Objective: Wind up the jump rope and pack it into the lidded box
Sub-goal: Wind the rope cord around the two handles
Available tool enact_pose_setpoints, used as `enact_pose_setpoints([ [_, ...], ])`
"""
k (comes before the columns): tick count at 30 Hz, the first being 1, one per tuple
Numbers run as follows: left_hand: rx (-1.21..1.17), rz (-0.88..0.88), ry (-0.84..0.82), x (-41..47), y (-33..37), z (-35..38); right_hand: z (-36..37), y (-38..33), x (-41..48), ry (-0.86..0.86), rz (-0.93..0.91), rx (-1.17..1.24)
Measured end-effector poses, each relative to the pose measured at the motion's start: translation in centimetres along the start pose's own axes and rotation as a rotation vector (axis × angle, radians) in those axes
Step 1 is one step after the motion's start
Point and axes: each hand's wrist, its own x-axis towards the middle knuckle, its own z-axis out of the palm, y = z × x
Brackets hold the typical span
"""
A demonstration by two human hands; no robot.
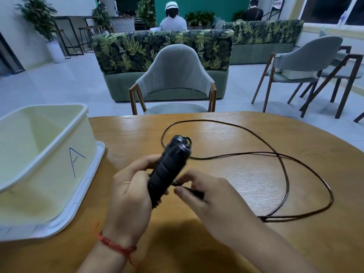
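My left hand (130, 196) grips the two black jump rope handles (170, 168), held together and tilted up and away over the wooden table (246, 243). My right hand (208, 198) pinches the thin black rope right beside the handles' lower end. The rest of the rope (285, 166) lies in loose loops on the table to the right and behind the handles. The pale yellow box (45, 154), marked with a letter A, stands open at the left, resting on its white lid (86, 186).
A grey chair (173, 75) is pushed in at the table's far side. More chairs (307, 62) stand at the right. Behind them are leaf-patterned sofas (161, 50) and two people seated with their backs turned.
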Motion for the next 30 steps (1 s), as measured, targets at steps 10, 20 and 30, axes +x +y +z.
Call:
enact_pose_setpoints([
  [10,0.728,-0.013,0.120,1.7,-2.2,-2.0,-1.6,-3.0,-1.6,-0.255,-0.364,-0.534],
  [20,0.522,0.301,-0.502,-0.4,-0.9,-0.2,-4.8,0.1,0.3,0.026,-0.357,-0.146],
  [30,0.672,0.355,-0.713,-1.8,1.1,0.5,-6.2,0.8,0.8,-0.144,0.064,0.159],
])
